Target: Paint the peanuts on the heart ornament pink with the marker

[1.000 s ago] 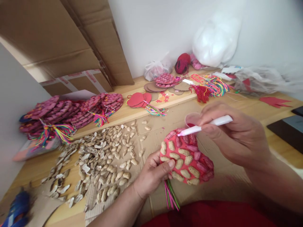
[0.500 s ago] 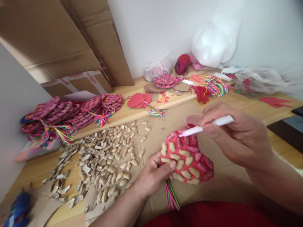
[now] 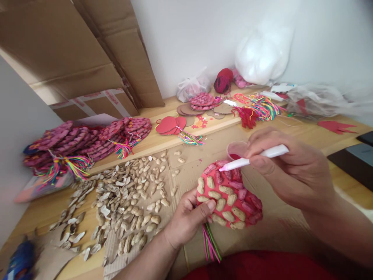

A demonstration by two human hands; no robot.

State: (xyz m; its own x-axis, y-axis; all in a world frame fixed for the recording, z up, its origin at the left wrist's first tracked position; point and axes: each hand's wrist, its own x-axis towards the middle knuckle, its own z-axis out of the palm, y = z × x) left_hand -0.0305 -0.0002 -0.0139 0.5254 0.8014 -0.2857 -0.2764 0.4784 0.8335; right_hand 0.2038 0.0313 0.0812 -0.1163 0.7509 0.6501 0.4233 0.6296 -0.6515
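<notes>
The round red matt card disc (image 3: 230,198) carries rough-shelled peanuts, partly coated in pink paint. The white brush handle (image 3: 262,154) looks like smooth plastic. The loose tan peanut shells (image 3: 128,194) lie on brown corrugated cardboard sheet (image 3: 204,147), matt, over the pale smooth wooden desk (image 3: 309,132).

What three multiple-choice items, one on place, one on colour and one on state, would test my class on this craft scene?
1. Where is the brush tip?
A. over the disc's top edge
B. in the peanut pile
C. on the far shelf

2. What colour is the disc?
A. blue
B. red
C. green

3. What state are the disc's peanuts in?
A. all painted
B. none painted
C. some painted pink, some bare

Answers:
1 A, the right hand holds the tip there, near the cup.
2 B, red shows between the shells, by the left hand.
3 C, the right side is pink, the left bare.
</notes>
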